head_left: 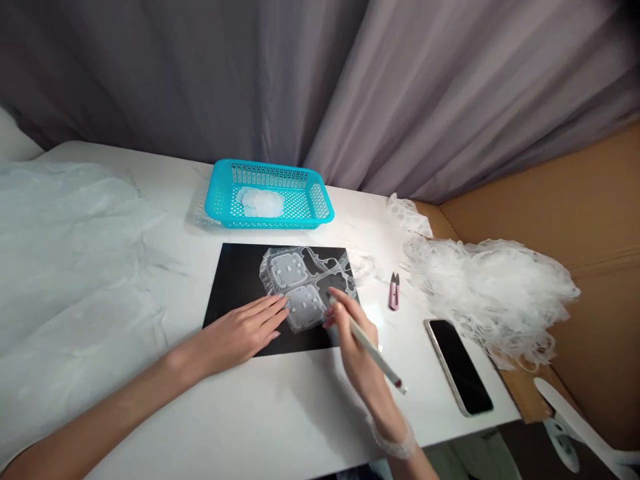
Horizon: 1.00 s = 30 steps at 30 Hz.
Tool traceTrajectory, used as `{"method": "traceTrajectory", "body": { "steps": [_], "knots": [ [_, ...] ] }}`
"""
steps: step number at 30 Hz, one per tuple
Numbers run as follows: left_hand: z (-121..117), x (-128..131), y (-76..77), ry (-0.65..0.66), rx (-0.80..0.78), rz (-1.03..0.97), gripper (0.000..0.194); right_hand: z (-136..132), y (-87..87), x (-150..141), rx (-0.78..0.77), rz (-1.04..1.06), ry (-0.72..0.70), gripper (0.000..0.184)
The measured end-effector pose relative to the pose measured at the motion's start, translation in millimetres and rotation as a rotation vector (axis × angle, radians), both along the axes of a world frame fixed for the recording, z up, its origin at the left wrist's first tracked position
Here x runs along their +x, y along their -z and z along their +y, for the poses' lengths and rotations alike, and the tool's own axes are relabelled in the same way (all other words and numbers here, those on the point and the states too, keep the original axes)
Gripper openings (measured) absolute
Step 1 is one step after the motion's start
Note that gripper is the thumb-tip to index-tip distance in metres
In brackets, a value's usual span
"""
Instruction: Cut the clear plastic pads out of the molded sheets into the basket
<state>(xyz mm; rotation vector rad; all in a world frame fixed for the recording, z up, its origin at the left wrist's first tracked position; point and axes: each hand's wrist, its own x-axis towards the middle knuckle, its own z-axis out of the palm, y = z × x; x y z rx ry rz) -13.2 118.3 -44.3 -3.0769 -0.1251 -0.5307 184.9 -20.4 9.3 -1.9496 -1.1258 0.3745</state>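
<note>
My left hand [245, 333] lies flat with its fingers stretched out on a black mat [230, 277], its fingertips at the edge of a clear plastic sheet. My right hand [357, 340] is closed around a slim white pen-shaped tool [376, 357] with a dark red band near its back end. The tool's front tip points at the right side of the sheet; whether it touches is too small to tell. Two rounded frosted panels [290, 269] show in the clear plastic sheet [273, 283], and whitish curling strips [327, 267] branch off to its right.
A turquoise basket [270, 223] behind the mat holds thin white pieces [260, 202]. Pink thread snips [395, 293] and a phone [460, 367] lie on the right. Beyond them is a heap of whitish plastic scraps [490, 287] by cardboard [565, 213]. Translucent sheeting [70, 267] covers the left side.
</note>
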Motion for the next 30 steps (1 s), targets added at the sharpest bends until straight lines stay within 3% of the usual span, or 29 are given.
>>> {"method": "traceTrajectory", "body": {
  "steps": [3,6,21,26,30],
  "knots": [
    [-2.1,-3.4,8.6,-0.011,0.036,-0.004,0.038,4.2,7.7,-29.0,-0.028,0.135,-0.084,0.032],
    [-2.3,-3.8,11.4,-0.015,0.085,-0.015,0.039,7.6,12.2,-40.0,-0.059,0.135,-0.160,0.025],
    [-3.4,-3.5,14.1,-0.036,0.079,-0.034,0.035,18.0,28.4,-54.3,0.021,-0.317,-0.305,0.021],
    [-4.1,-3.5,7.4,-0.060,0.062,0.003,0.034,4.0,20.8,-57.5,0.023,-0.332,-0.308,0.022],
    [-4.0,-3.1,3.0,-0.046,-0.005,-0.015,0.028,8.0,16.3,-51.9,-0.030,-0.346,-0.389,0.024]
  ]
}}
